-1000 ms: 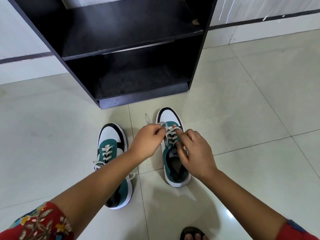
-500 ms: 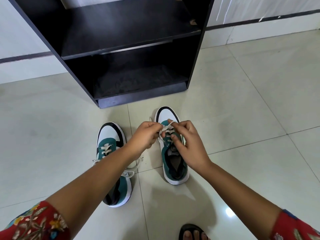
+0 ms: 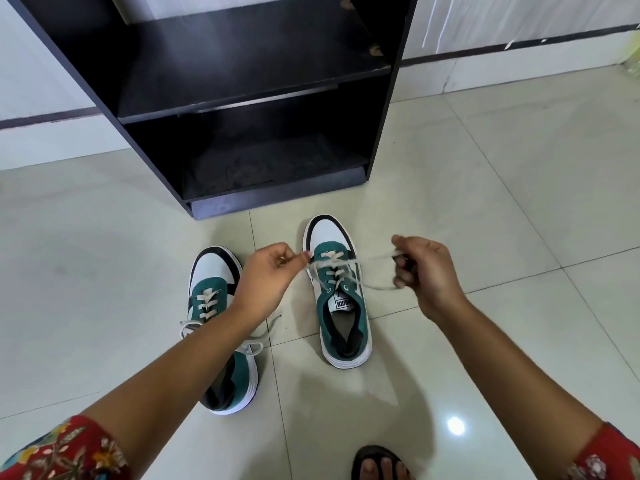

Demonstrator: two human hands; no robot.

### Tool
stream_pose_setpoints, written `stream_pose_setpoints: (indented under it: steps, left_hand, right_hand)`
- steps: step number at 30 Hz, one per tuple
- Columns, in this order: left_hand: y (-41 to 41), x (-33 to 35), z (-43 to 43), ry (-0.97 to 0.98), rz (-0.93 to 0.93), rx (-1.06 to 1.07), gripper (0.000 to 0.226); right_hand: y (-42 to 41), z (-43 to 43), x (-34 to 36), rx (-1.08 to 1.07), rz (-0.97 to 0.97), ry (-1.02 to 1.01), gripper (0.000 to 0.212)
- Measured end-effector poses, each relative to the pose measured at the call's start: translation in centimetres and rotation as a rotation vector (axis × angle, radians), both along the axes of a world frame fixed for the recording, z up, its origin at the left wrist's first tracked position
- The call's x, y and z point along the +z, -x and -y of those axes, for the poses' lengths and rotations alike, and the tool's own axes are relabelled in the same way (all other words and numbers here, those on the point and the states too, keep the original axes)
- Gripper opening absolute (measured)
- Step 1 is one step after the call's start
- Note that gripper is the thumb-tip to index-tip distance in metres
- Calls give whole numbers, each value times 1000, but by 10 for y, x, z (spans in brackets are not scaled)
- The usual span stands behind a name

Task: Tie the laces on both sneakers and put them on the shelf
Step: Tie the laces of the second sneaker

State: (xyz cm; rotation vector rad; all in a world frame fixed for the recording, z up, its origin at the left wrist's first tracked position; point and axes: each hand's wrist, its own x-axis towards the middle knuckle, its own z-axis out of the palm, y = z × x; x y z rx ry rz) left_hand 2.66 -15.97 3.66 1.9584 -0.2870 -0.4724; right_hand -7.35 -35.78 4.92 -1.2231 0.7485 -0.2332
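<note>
Two green, white and black sneakers stand on the tiled floor, toes toward the shelf. The right sneaker (image 3: 337, 292) lies between my hands. My left hand (image 3: 266, 275) pinches one end of its white lace (image 3: 330, 265) near the toe. My right hand (image 3: 420, 268) grips the other end, pulled out to the right, and the lace stretches taut across the shoe. The left sneaker (image 3: 218, 303) is partly hidden under my left forearm, with its laces loose on the floor. The black shelf unit (image 3: 242, 98) stands just beyond the shoes.
The shelf unit has two open compartments, the lower one (image 3: 270, 168) dusty. A sandalled foot (image 3: 379, 464) shows at the bottom edge. Pale floor tiles (image 3: 502, 202) spread to the right, and a white wall with a dark stripe (image 3: 519, 46) runs behind.
My hands were close together over the right sneaker's laces; now they have pulled apart, left and right, drawing the lace tight across the shoe.
</note>
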Motion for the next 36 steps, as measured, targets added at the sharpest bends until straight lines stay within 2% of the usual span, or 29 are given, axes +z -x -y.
stream_pose_setpoints:
  steps: [2, 5, 7, 8, 9, 10, 11, 12, 14, 15, 19, 21, 24, 26, 29, 34, 36]
  left_hand:
    - [0, -10, -8, -155, 86, -16, 35]
    - [-2, -22, -22, -484, 199, -99, 20]
    - [-1, -25, -28, -713, 276, -253, 4]
    - [1, -28, -29, -775, 313, -329, 9]
    - [3, -31, -30, -786, 345, -387, 15]
    - [5, -33, -28, -741, 372, -406, 20]
    - [8, -35, -26, -651, 389, -399, 22]
    - [11, -35, -23, -545, 373, -379, 22]
    - [16, -36, -15, -374, 291, -345, 21]
    - [19, -37, -11, -339, 256, -334, 20]
    - [23, -36, -4, -318, 262, -304, 29]
    - [21, -37, -3, -317, 289, -338, 32]
    - [18, -36, 1, -374, 371, -357, 15]
    - [18, -34, 2, -392, 437, -344, 10]
    - [17, -35, -3, -451, 539, -319, 9]
    - [21, -41, -10, -521, 548, -349, 11]
    - [22, -43, -10, -525, 559, -369, 10]
  right_hand:
    - [6, 10, -13, 22, -167, 234, 36]
    - [19, 18, -31, 112, -412, 746, 39]
    - [26, 24, -40, 265, -619, 1001, 24]
    - [27, 24, -43, 407, -734, 1063, 14]
    - [28, 21, -47, 565, -838, 1088, 12]
    - [29, 16, -50, 698, -898, 1098, 20]
    - [28, 11, -53, 767, -871, 1127, 27]
    - [27, 4, -53, 763, -750, 1164, 30]
    - [22, -13, -48, 654, -406, 1148, 29]
    - [19, -19, -44, 611, -304, 1111, 29]
    - [13, -32, -41, 554, -208, 1085, 17]
    - [14, -33, -42, 542, -193, 986, 9]
    - [16, -31, -35, 465, -203, 716, 12]
    - [16, -26, -31, 379, -216, 612, 12]
    - [18, -11, -29, 313, -340, 669, 16]
    - [22, -8, -41, 485, -581, 682, 21]
    - [23, -10, -46, 563, -647, 749, 18]
